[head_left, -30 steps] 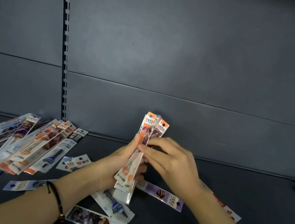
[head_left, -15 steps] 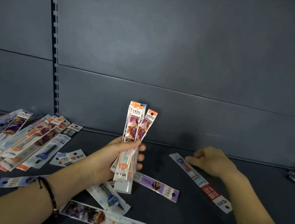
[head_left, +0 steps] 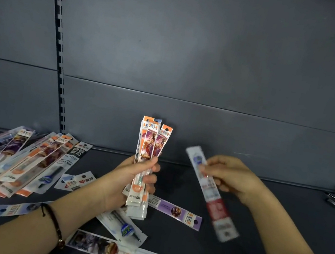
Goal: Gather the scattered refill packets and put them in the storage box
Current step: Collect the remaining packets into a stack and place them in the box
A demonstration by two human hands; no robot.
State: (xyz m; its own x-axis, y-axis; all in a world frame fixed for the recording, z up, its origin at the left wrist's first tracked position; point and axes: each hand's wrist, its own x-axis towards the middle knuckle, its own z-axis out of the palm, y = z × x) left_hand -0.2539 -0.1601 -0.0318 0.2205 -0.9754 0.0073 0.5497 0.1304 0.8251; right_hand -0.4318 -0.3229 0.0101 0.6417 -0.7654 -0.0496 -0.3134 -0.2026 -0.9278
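Head view, mid-gathering: left hand point(head_left: 131, 178) clasps an upright packet bundle point(head_left: 144, 167); right hand point(head_left: 231, 177), at 3 o'clock, pinches a blurred packet point(head_left: 209, 191), which next joins it. Storage box unseen.

The left hand point(head_left: 131, 178) grips an upright bundle point(head_left: 147, 163) of packets at mid-length. Right of it, the right hand point(head_left: 231, 177) pinches a blurred packet point(head_left: 212, 196) near its upper end, lifted off the shelf point(head_left: 268, 221).
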